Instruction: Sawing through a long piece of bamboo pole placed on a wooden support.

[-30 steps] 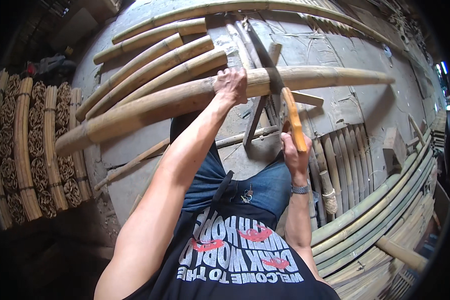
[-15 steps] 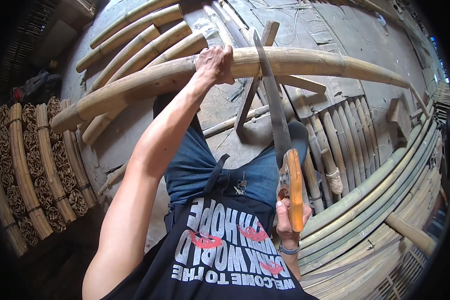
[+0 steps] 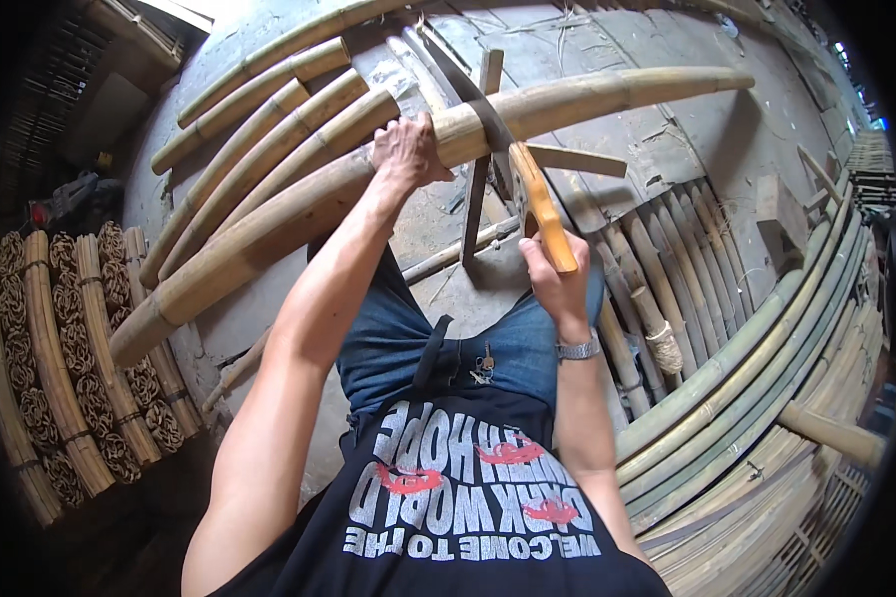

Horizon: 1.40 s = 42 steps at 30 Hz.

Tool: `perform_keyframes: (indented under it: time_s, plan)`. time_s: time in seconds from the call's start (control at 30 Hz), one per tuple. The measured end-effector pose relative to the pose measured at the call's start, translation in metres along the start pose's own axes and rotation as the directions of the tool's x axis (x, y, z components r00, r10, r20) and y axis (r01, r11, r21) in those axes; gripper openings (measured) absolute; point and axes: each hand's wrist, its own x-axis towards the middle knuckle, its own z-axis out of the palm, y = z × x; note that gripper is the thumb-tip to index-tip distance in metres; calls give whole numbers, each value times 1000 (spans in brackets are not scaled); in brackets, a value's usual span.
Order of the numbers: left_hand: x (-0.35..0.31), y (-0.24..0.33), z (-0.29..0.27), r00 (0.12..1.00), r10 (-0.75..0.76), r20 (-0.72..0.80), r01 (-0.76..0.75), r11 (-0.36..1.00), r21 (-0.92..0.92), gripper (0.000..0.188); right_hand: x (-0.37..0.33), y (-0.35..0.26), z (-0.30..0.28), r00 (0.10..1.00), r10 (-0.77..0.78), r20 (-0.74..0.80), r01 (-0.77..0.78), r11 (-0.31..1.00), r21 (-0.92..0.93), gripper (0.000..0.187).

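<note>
A long, thick bamboo pole (image 3: 587,104) slants across in front of me, its far part resting on a crossed wooden stand (image 3: 476,204). On top of the pole, near that stand, my left hand (image 3: 405,151) is clamped with its fingers wrapped over the side. My right hand (image 3: 558,284) grips the orange wooden handle of a handsaw (image 3: 541,204). The saw's blade lies across the pole just right of my left hand, its tip pointing up and away. Whether the teeth have cut in cannot be made out.
Several cut bamboo lengths (image 3: 279,134) lie on the floor at the far left. Bundled split bamboo (image 3: 55,363) stacks at the left. Shorter bamboo pieces (image 3: 682,254) lie right of my knee, with long green poles (image 3: 727,398) beyond. A wooden block (image 3: 782,224) stands far right.
My right hand has pushed the saw forward and away, from near my waist to close by the pole. The pole appears tilted more, its right end higher in view; my left hand keeps its grip.
</note>
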Motion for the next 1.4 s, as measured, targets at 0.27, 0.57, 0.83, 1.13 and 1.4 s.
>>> perform_keyframes:
  time_s: [0.27, 0.57, 0.83, 1.13, 1.4]
  plan:
    - [-5, 19, -13, 987, 158, 27, -155, 983, -103, 74, -37, -21, -13, 995, -75, -58, 70, 994, -80, 20]
    - [15, 28, -9, 977, 196, 83, -183, 973, -143, 76, -18, -37, -23, 981, -108, -160, 88, 988, -127, 16]
    - [-3, 16, -10, 993, 112, 40, -110, 993, -33, 82, -13, -19, -45, 993, -70, -94, 66, 997, -45, 12]
    - [-52, 17, -16, 999, -41, -22, 40, 998, -54, 83, -20, 13, -56, 996, -93, 0, 93, 996, 13, 11]
    - [-63, 14, -39, 978, -45, 202, 83, 979, -184, 85, 39, -75, -75, 996, -76, 54, 72, 994, 76, 24]
